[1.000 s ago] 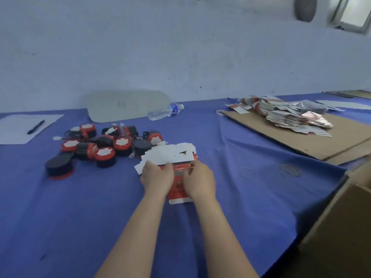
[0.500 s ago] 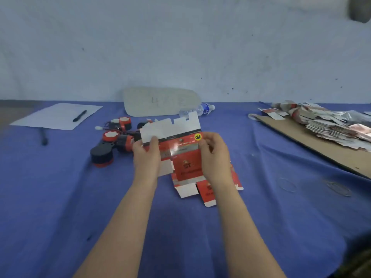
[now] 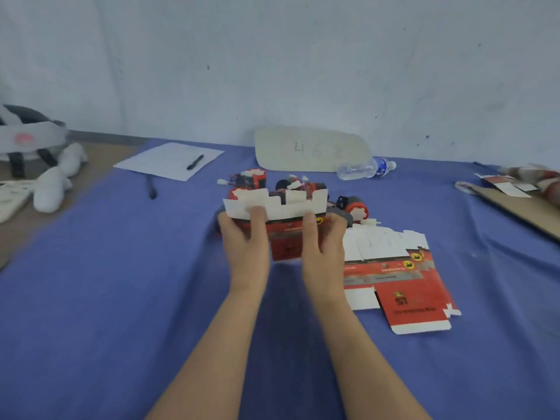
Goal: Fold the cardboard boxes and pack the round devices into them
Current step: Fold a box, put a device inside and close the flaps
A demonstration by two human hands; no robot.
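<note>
Cardboard box (image 3: 286,234): flat red blank; white flaps upright

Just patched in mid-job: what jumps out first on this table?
The left hand and right hand hold up a red-and-white box blank, not yet folded, at the centre. To its right, more flat blanks lie fanned on the blue cloth. Behind the held one sits a cluster of red-and-black round devices.
</note>
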